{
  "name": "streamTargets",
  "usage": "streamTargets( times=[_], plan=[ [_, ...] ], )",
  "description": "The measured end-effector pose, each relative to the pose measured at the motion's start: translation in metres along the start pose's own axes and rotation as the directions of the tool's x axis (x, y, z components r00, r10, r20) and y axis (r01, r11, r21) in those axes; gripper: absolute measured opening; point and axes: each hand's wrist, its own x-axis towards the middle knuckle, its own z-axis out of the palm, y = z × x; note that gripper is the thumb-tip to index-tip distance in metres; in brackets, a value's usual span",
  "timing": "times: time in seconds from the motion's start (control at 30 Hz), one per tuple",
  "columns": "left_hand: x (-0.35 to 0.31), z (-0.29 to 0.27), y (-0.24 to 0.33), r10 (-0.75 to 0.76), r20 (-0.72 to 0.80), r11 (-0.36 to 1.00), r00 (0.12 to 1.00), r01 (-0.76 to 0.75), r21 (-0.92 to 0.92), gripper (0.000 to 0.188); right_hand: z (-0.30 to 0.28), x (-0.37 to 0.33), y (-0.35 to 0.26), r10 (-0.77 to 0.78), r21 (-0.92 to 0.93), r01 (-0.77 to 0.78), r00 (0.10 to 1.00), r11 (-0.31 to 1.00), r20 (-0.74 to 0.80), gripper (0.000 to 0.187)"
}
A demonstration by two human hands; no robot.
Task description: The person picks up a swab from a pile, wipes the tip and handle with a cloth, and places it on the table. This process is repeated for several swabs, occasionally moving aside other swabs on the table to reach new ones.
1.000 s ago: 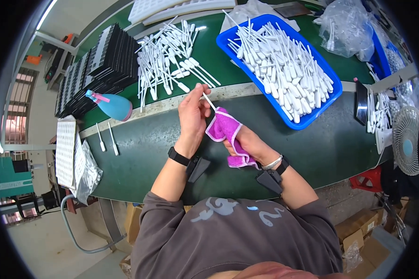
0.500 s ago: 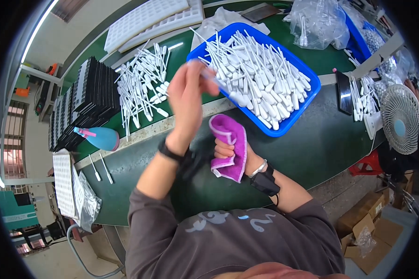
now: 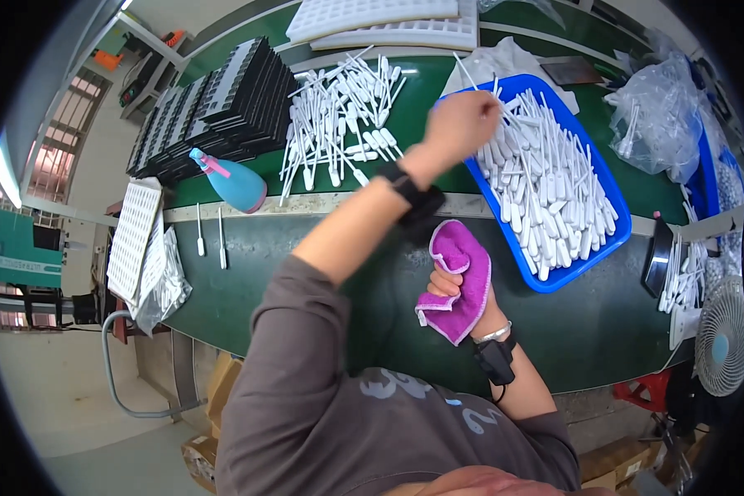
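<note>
The purple cloth [image 3: 473, 285] is over the desk [image 3: 587, 331], the right hand's [image 3: 445, 283] fingers clamped on it. The left hand [image 3: 461, 124] is at the upper-left edge of the blue tray [image 3: 546, 285] heaped with white sticks [image 3: 546, 190]; I cannot tell whether its fingers grip anything.

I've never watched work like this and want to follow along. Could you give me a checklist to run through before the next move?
1. Right hand gripping the purple cloth: ok.
2. Left hand clear of the blue tray: not ok; in this view it overlaps the tray's left edge.
3. Left hand empty: cannot tell; its fingertips are hidden.
4. All white stemmed pieces inside the tray: not ok; a loose pile lies left of it.
5. Spray bottle away from both hands: ok.
</note>
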Motion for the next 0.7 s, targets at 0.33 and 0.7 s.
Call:
streamTargets(
  times=[0.33, 0.7],
  plan=[
    [-0.052, -0.102, -0.121, 0.122, 0.549, 0.802, 0.827, -0.408, 0.436, 0.016, -0.006, 0.005, -0.001, 0.056, -0.083, -0.048, 0.994, 0.995, 0.092, 0.038],
    [-0.099, -0.123, -0.107, 0.246, 0.377, 0.784, 0.893, -0.412, 0.465, 0.017, 0.001, 0.001, 0.005, -0.008, -0.076, 0.012, 0.999, 0.997, 0.047, 0.028]
  ],
)
